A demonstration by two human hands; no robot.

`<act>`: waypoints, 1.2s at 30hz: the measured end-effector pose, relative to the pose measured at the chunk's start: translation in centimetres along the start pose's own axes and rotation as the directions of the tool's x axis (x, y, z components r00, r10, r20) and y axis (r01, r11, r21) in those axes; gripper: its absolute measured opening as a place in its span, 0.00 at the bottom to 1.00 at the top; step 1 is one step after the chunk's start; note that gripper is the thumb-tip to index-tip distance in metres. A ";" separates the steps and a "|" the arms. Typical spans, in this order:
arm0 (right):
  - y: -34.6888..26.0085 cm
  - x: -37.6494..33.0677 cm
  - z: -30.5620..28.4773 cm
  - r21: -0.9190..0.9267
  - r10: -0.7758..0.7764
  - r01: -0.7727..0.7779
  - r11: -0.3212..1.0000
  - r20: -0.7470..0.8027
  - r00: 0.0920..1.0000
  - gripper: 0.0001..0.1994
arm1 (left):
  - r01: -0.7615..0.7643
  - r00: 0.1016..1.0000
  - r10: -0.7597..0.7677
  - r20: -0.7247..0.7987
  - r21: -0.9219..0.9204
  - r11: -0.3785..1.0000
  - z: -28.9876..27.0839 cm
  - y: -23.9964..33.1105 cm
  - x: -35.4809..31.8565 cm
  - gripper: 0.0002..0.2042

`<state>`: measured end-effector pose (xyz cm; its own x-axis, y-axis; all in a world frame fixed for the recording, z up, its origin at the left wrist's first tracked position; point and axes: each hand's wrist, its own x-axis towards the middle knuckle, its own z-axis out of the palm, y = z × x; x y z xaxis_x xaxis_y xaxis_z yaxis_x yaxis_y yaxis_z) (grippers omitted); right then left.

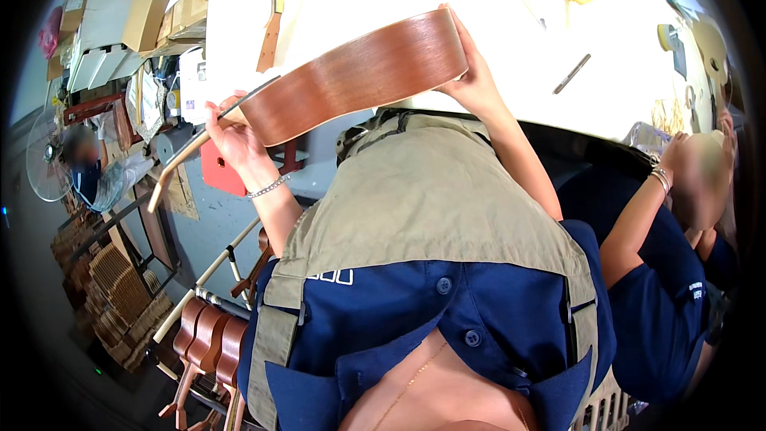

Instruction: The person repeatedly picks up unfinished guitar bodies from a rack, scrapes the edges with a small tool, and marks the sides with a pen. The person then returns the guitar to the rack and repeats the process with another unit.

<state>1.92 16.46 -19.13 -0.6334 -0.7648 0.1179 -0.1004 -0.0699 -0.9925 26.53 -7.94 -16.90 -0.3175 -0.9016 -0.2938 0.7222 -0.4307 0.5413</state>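
While raised on edge above the white tabletop [511, 56], one reddish-brown wooden ukulele body [359, 76]: left hand [231, 140] fingers grasping its neck end, right hand [471, 80] fingers gripping its rounded end.

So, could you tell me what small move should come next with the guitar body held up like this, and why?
Probably lower the guitar body flat onto the white bench. Both hands carry it on edge in the air: the left hand grips the neck end, the right hand the far rim. It hangs over the bench edge, so resting it would likely steady it for closer work.
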 end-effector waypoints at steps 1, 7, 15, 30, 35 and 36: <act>0.2 -0.3 -0.1 0.009 0.034 -0.034 0.999 -0.007 0.999 0.51 | -0.019 1.000 0.020 -0.010 0.058 0.998 1.1 -0.2 -0.3 0.05; 1.5 -0.8 -0.7 0.052 0.046 -0.044 0.998 -0.035 0.998 0.52 | -0.121 0.990 0.099 0.098 0.263 0.957 4.7 -0.3 -1.0 0.08; 3.5 -1.2 -1.8 0.222 0.153 -0.136 0.966 -0.065 0.986 0.46 | -0.167 0.975 0.122 0.187 0.247 0.955 8.4 -0.6 -2.7 0.06; 3.5 -0.5 -2.5 0.308 0.104 -0.080 0.948 -0.063 0.993 0.45 | 0.026 0.998 -0.047 0.030 0.502 0.864 9.2 -0.1 -4.1 0.16; 2.8 1.0 -3.0 0.036 -0.014 0.015 0.999 -0.021 1.000 0.34 | 0.386 0.903 -0.269 -0.334 0.358 0.850 0.0 2.0 -0.9 0.18; 3.6 1.0 -4.4 0.037 -0.016 0.017 0.999 -0.044 0.999 0.30 | 0.422 0.881 -0.303 -0.363 0.316 0.850 -0.7 1.4 -0.9 0.17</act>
<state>-2.51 18.26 -22.46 -0.6652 -0.7344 0.1348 -0.0827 -0.1069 -0.9908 28.27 -7.66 -16.41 -0.2751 -0.6495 -0.7089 0.2853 -0.7592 0.5850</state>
